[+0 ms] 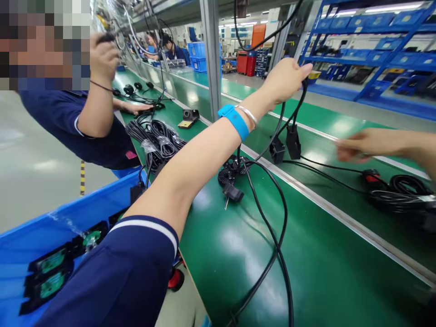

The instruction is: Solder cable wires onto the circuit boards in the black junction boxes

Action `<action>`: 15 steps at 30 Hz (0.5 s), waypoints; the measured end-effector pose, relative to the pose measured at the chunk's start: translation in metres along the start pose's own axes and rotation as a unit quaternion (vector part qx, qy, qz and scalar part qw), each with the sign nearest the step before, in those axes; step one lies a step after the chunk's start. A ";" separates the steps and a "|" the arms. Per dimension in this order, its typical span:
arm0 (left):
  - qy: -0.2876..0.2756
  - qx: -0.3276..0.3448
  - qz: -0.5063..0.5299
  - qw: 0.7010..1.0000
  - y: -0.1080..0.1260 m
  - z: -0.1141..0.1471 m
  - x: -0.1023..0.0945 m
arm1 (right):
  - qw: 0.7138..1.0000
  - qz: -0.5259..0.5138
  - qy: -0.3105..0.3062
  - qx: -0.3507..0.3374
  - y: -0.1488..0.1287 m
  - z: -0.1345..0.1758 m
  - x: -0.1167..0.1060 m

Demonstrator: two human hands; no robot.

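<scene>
Stretched out over the bench, my left hand [289, 78] is closed on black cables [301, 103], which run down from the fist. Below it are two black box-shaped parts [293, 141] with thin cords running off to the right. Reaching in from the right edge, my right hand [354, 146] is smeared by motion, and what its fingers do cannot be made out. Beneath it lies a coiled bundle of black cords [398, 195]. Under my left forearm, a black finned part [226, 175] rests on the green bench top, and thick cable loops [285, 218] cross in front.
A metal post [210, 59] rises behind my arm. To the left, a co-worker's sleeve [64, 113] and hands are beside heaped cables [160, 138]. A blue bin [112, 188] with green circuit boards stands at lower left. Blue shelving [368, 59] is at the back.
</scene>
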State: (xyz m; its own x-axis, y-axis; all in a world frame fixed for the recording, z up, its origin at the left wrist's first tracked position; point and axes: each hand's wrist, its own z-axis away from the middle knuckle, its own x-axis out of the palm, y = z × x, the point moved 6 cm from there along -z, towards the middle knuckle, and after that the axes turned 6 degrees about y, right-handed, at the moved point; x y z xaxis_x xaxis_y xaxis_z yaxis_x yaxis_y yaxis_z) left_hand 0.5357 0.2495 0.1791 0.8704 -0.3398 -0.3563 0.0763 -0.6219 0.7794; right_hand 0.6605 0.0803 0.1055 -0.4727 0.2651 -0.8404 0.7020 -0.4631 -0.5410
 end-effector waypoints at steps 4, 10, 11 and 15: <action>-0.091 -0.029 0.061 0.994 -0.001 0.014 0.005 | 0.965 -0.167 -0.204 -0.012 -0.072 0.062 0.107; -0.146 0.080 -0.004 0.986 -0.028 -0.001 -0.010 | 0.947 -0.320 -0.032 0.003 -0.109 0.083 0.062; -0.136 0.096 -0.049 0.985 -0.036 -0.005 -0.014 | 0.940 -0.341 0.014 -0.006 -0.109 0.079 0.033; -0.073 0.141 -0.132 0.978 -0.049 -0.018 -0.016 | 0.903 -0.384 0.180 -0.067 -0.100 0.077 -0.061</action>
State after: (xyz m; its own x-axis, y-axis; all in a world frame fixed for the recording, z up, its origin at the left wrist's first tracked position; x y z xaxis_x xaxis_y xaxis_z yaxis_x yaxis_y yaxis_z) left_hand 0.5265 0.2986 0.1559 0.7581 -0.2248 -0.6122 0.1340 -0.8649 0.4836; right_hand 0.5779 0.0459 0.2132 -0.6604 0.7339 -0.1589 0.3099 0.0737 -0.9479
